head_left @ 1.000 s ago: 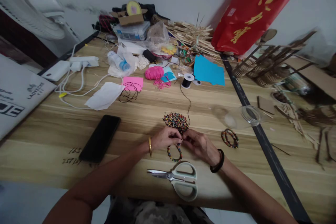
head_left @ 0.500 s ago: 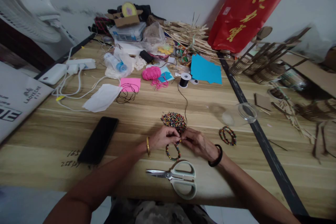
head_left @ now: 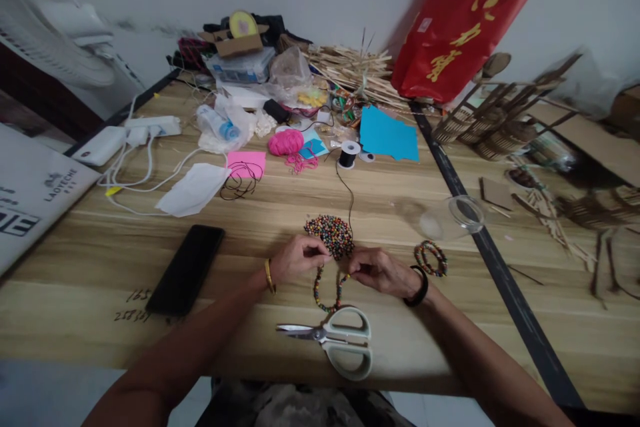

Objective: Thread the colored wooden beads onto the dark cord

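A string of multicoloured beads (head_left: 328, 307) hangs in a U between my hands, its bottom close to the scissors. My left hand (head_left: 301, 257) pinches its left end, thumb and forefinger together. At the other end, the fingers of my right hand (head_left: 379, 271) are closed on the strand. Just beyond my fingertips lies a heap of loose beads (head_left: 330, 232). Black cord (head_left: 351, 197) runs from a spool (head_left: 349, 155) down to my right hand. Scissors (head_left: 330, 340) with pale handles lie near the table edge, blades pointing left.
Coiled bead bracelets (head_left: 431, 259) lie right of my right hand, near a clear plastic jar (head_left: 460, 217). A black phone (head_left: 186, 270) rests at the left. Pink yarn (head_left: 286, 142), blue paper (head_left: 389, 135) and a power strip (head_left: 153, 125) are farther back.
My hands have moved apart, left hand leftward and right hand slightly rightward. The beaded strand has opened from a near-closed loop into a wider U.
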